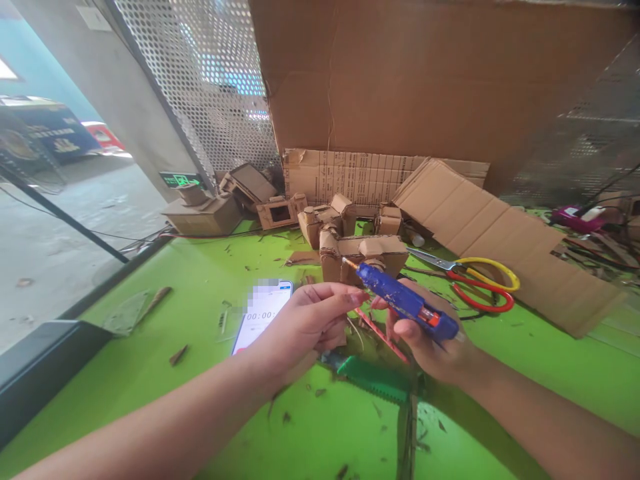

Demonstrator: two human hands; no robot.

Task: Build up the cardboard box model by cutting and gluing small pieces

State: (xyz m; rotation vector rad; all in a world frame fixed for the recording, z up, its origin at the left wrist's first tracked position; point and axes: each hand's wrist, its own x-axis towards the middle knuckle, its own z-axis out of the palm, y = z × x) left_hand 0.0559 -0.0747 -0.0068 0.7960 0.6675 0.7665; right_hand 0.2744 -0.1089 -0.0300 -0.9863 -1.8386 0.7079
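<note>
Glue gun [407, 300] sits in the right hand [443, 360], fingers wrapped round it, above the middle of the desk [200, 287], nozzle aimed toward the far edge. The left hand [305, 320] is just beside it, thumb and fingertips drawn close; whether they pinch something small, I cannot tell. Beyond, a boxy cardboard form [333, 265] stands with others toward the far edge; these look largely assembled. A flat cardboard sheet [500, 247] toward the right edge, near the scissors [453, 265], seems unworked. The green cutter [375, 379] lies nearer the near edge. Gluing seems underway; how much remains, I cannot judge.
</note>
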